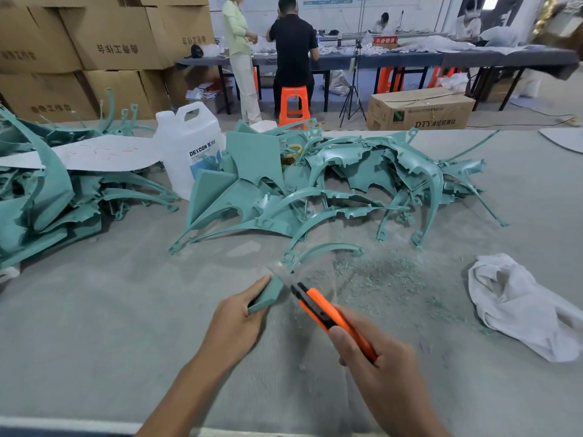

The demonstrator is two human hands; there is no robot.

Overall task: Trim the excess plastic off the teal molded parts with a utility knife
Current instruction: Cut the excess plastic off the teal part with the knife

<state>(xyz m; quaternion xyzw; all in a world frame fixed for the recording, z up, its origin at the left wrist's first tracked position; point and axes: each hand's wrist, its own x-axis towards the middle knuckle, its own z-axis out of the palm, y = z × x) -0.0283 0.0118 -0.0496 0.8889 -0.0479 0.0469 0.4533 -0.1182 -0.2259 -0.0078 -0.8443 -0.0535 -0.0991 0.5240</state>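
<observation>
Teal molded part [266, 294] is gripped in the left hand [233, 323] above the table [94, 326], near its front edge; the utility knife [328, 313] is clasped in the right hand [378, 370], blade seemingly at the part's tip. "DEXCON" is printed on the jug [189, 146] behind.

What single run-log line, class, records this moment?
left hand: holds teal part | right hand: holds orange knife | contact: blurred, unclear | shavings: on table
</observation>
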